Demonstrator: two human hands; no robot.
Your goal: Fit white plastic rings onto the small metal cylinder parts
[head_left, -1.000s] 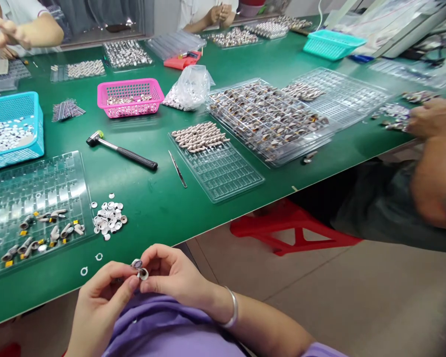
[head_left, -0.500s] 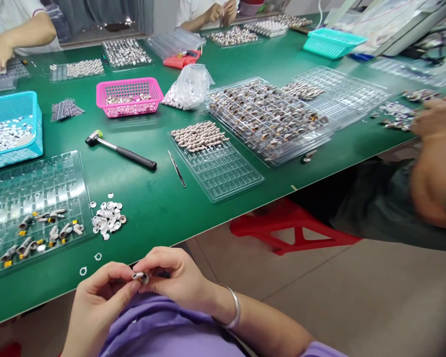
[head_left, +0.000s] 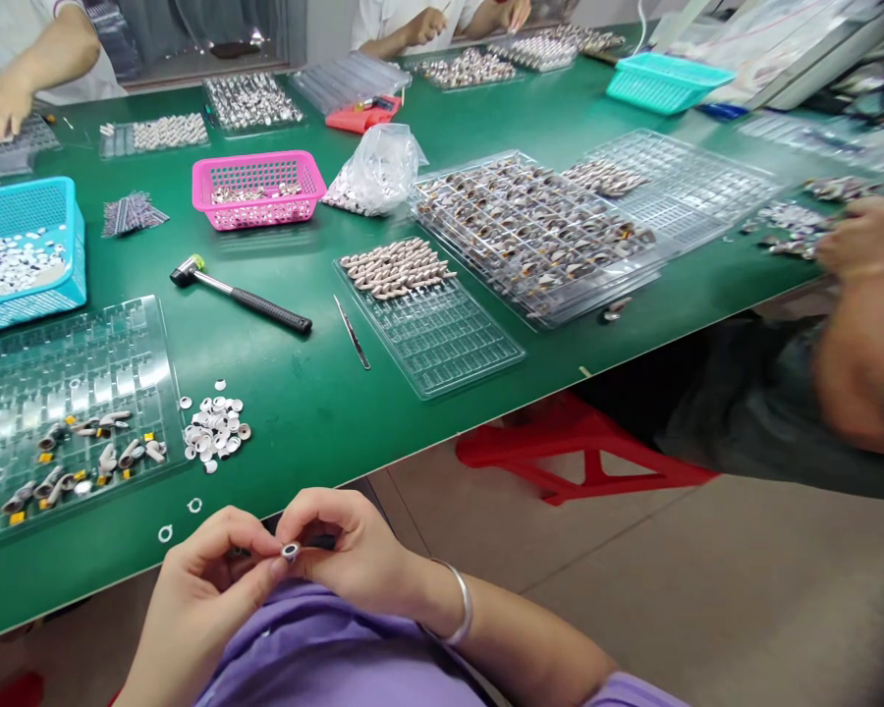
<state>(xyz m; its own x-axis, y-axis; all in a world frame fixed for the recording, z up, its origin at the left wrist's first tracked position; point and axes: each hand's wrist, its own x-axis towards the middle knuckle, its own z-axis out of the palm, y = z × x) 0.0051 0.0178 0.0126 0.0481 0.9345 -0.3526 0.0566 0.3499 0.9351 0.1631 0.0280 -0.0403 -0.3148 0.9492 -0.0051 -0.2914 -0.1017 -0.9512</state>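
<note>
In front of my purple top, just off the table's edge, both hands meet at the fingertips around a small earbud part [head_left: 290, 552] with a white rim and dark round centre. My left hand [head_left: 217, 574] pinches it between thumb and fingers. From the other side my right hand [head_left: 354, 555], silver bangle at the wrist, grips it too; its curled fingers hide some of the part. Two thin white rings [head_left: 165, 533] lie on the table by my left hand. Beyond them sit a heap of round white caps [head_left: 217, 430] and a transparent tray [head_left: 110, 334] holding several beige earbud pieces with orange tabs.
A rubber-headed hammer [head_left: 265, 309] and tweezers [head_left: 352, 334] lie mid-table. Nearby are a partly filled tray [head_left: 464, 344], stacked full trays [head_left: 530, 236], a pink basket [head_left: 257, 211] and a blue basket [head_left: 26, 295]. A co-worker's hands [head_left: 865, 236] work at right; two people sit opposite.
The earbud part has turned between my fingers, so its round white-rimmed end now faces up. My left hand has shifted slightly right. Across the table, a co-worker's hands have moved apart.
</note>
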